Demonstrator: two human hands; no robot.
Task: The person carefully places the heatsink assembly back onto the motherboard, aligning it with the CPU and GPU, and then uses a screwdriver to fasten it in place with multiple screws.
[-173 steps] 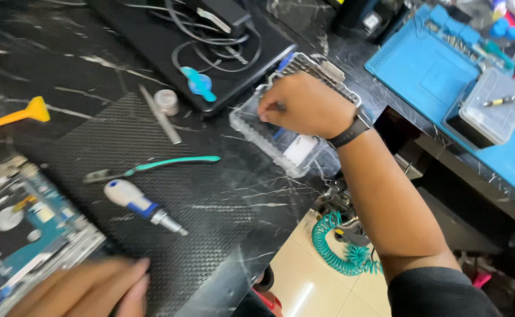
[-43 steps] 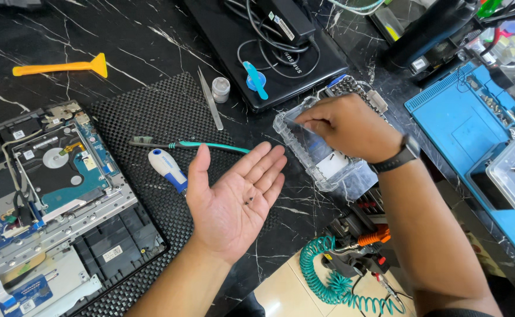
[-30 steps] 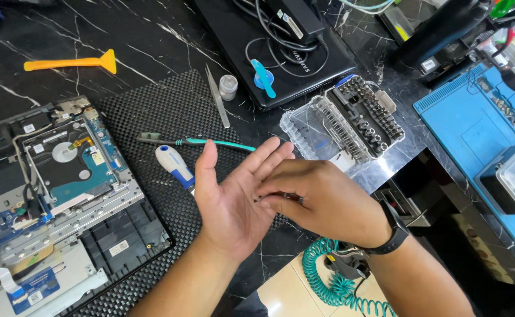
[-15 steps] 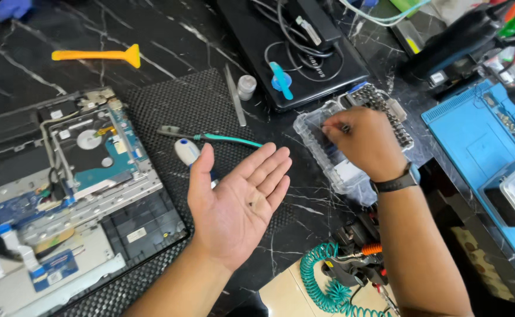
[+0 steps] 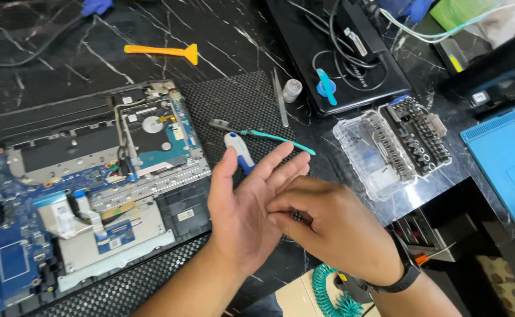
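Lower centre, over black mat: both hands meet.
Left hand [image 5: 246,214]: palm up, flat, grip released.
Right hand [image 5: 334,226]: back from bit case [image 5: 395,147], fingertips pinched at palm; item unseen.
Screwdriver [image 5: 240,151]: behind left fingers.

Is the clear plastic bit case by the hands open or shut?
Open. The bit case lies spread flat on the black table, clear lid to the left, the dark tray of bits exposed on the right.

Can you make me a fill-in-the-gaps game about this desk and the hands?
1. The left hand is held open with its palm facing ____.
2. The right hand has a black band on its ____.
3. The flat pry tool on the dark table is coloured ____.
4. The bit case has its clear lid ____.

Missing words: up; wrist; orange; open
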